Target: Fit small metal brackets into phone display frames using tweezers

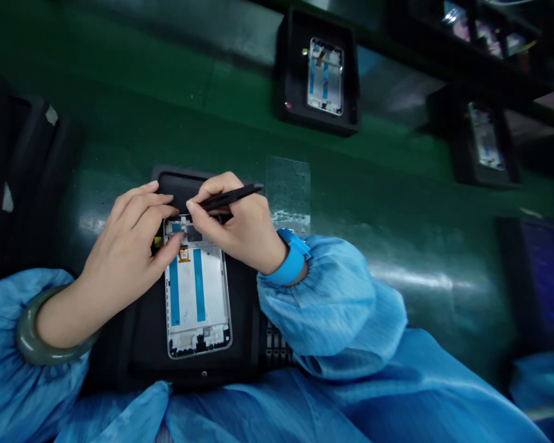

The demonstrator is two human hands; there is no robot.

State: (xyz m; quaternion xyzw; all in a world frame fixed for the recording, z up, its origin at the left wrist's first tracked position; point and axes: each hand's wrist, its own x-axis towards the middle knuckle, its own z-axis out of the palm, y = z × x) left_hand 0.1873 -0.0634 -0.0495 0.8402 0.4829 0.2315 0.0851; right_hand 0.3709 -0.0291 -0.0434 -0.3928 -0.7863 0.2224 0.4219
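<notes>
An uncovered phone frame [212, 289] lies in a black tray, its silver inside facing up with two blue strips along it. My left hand [132, 231] rests over its upper left corner, fingers spread, thumb and index fingertip touching the upper part. A small orange flex connector [184, 254] shows just below that thumb. Black tweezers [231, 197] are pinched in my right hand [244, 227] above the top of the phone frame. Their tips are hidden behind the fingers.
The black tray [138, 344] sits on a green mat [373, 203]. A clear plastic sheet [289, 184] lies to its right. Farther off are two black trays [289, 92] [461, 160] with phone frames. Dark trays [32, 135] stand at left. A blue sleeve [542, 384] shows at lower right.
</notes>
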